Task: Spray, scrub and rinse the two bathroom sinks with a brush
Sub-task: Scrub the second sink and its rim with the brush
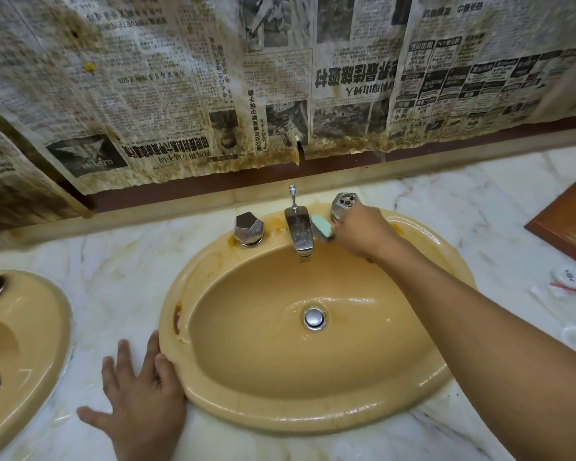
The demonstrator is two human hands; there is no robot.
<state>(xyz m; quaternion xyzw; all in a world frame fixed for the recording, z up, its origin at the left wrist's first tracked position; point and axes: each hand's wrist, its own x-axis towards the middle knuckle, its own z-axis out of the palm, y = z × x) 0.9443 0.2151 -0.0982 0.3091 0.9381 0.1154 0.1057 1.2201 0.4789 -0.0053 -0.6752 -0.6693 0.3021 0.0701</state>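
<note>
Brush (321,228) in the right hand (359,232) is where I keep my attention. The fingers are curled round its near end, and the pale green block is wedged in the gap between the tap spout (299,232) and the right tap handle (344,204), on the back ledge of the near sink (313,417). Its long axis runs on a slant, from the hand up and away toward the back of the spout. I cannot tell whether the bristles actually touch the ledge there.

I have the left hand (140,394) flat on the marble counter (113,267), fingers spread, with the fingertips against the sink's left rim. It holds nothing and, as I read it, it only braces.

I judge this as mid-scrub on the near sink. The brown stains still showing lie to the brush's left: around the base of the left tap handle (248,229) and on the left rim (177,317). To reach them the brush must come out of the gap and pass in front of the spout. The left hand is nearer the rim stain, but the right hand carries the brush. The second sink (40,327) lies further left again, beyond the left hand.
</note>
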